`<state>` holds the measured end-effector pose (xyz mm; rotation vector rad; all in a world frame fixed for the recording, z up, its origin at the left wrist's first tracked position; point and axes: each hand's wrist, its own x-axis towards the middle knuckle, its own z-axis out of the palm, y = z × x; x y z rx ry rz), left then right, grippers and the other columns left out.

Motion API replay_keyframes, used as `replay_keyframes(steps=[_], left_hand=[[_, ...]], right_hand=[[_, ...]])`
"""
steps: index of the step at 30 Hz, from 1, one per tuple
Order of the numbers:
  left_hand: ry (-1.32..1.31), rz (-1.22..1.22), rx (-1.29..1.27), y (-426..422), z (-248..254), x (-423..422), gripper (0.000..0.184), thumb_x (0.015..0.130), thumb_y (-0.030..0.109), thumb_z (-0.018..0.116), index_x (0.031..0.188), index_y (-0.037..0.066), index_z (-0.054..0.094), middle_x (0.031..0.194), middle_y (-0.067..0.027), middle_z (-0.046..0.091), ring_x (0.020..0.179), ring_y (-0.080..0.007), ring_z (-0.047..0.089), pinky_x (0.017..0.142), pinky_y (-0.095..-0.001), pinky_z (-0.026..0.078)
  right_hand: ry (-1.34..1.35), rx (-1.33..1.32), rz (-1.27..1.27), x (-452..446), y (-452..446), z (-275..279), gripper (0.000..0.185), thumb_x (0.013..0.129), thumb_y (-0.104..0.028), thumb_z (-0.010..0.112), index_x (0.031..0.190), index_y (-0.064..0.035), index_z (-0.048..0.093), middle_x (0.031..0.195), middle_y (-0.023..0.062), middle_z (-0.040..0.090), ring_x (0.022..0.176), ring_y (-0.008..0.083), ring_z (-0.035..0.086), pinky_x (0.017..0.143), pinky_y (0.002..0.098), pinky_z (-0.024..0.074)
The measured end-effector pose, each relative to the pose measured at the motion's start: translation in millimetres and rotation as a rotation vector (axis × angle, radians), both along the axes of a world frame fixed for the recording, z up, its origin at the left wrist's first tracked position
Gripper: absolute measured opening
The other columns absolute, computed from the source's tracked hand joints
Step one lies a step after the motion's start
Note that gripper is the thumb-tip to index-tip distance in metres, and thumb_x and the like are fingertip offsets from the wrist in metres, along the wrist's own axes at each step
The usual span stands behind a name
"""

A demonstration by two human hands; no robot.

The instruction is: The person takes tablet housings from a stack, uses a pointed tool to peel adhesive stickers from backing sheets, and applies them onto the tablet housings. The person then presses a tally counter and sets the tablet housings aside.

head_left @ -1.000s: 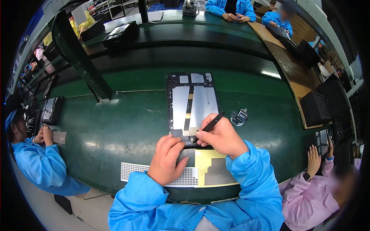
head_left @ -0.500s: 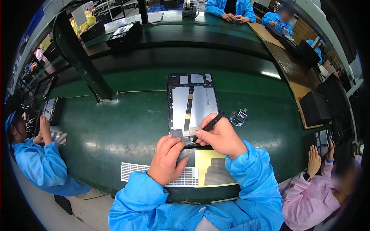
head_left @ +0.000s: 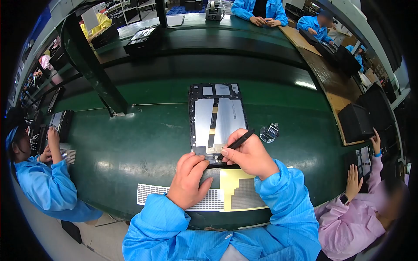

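A tablet frame (head_left: 227, 117) with silver plates and a dark flex cable down its middle lies flat in front of me. My left hand (head_left: 188, 180) rests its bent fingertips on the frame's lower left edge, thumb apart, gripping nothing. In a pen-like hold, my right hand (head_left: 248, 154) is closed on black tweezers (head_left: 239, 140). Their tip points down at the frame's bottom edge and is mostly hidden by my fingers. Below the frame are a white sheet of small dark labels (head_left: 209, 201) and a yellow sheet with a grey grid (head_left: 248, 194).
A small clear disc holding a dark part (head_left: 270, 132) sits right of the frame. A green metal post (head_left: 93, 65) rises at the left. Black trays (head_left: 143, 38) stand on the far line. Co-workers in blue (head_left: 43, 182) and pink (head_left: 355, 217) sit on either side.
My hands and the tablet frame stay almost still. The pink-sleeved co-worker's far hand has reached up and away. A black tray on the far line has shifted slightly right.
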<state>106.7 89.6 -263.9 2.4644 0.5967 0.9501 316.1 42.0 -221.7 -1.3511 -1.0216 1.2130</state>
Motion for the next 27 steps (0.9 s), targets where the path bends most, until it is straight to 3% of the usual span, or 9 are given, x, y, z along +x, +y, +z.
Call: replay_keyframes(steps=[3,6,15,27], left_hand=[[-0.002,0.001,0.002,0.1,-0.1,0.2,0.052,0.064,0.002,0.078,0.112,0.0,0.056,0.118,-0.0195,0.053,0.115,-0.044,0.048,0.1,-0.0502,0.04],[0.0,0.001,-0.001,-0.1,-0.2,0.2,0.052,0.064,0.002,0.078,0.112,0.0,0.056,0.118,-0.0194,0.053,0.115,-0.044,0.048,0.101,-0.0504,0.04],[0.005,-0.001,-0.01,-0.5,-1.4,-0.4,0.052,0.065,0.003,0.078,0.113,0.0,0.056,0.119,-0.0193,0.053,0.116,-0.0441,0.047,0.101,-0.0507,0.039],[0.009,0.007,-0.01,-0.9,0.2,0.2,0.052,0.065,0.003,0.078,0.112,0.0,0.057,0.118,-0.0187,0.053,0.117,-0.0433,0.047,0.102,-0.05,0.039]], right_hand=[[0.031,0.036,-0.018,-1.3,0.0,-3.2,0.019,0.086,-0.003,0.069,0.095,-0.0017,0.052,0.079,0.0054,0.061,0.069,0.0103,0.063,0.059,0.0246,0.0515],[-0.055,-0.002,0.032,1.1,0.7,0.8,0.019,0.088,-0.003,0.068,0.095,-0.0011,0.05,0.084,0.0076,0.063,0.076,0.0137,0.066,0.064,0.024,0.0564],[0.063,0.021,-0.036,-1.7,-0.5,0.2,0.019,0.086,-0.001,0.068,0.095,-0.0007,0.052,0.081,0.0073,0.062,0.074,0.0144,0.067,0.061,0.0259,0.0555],[0.019,0.023,0.005,-0.8,-0.1,-0.6,0.019,0.087,-0.001,0.068,0.094,-0.0003,0.05,0.082,0.008,0.062,0.075,0.0147,0.068,0.064,0.0245,0.0574]])
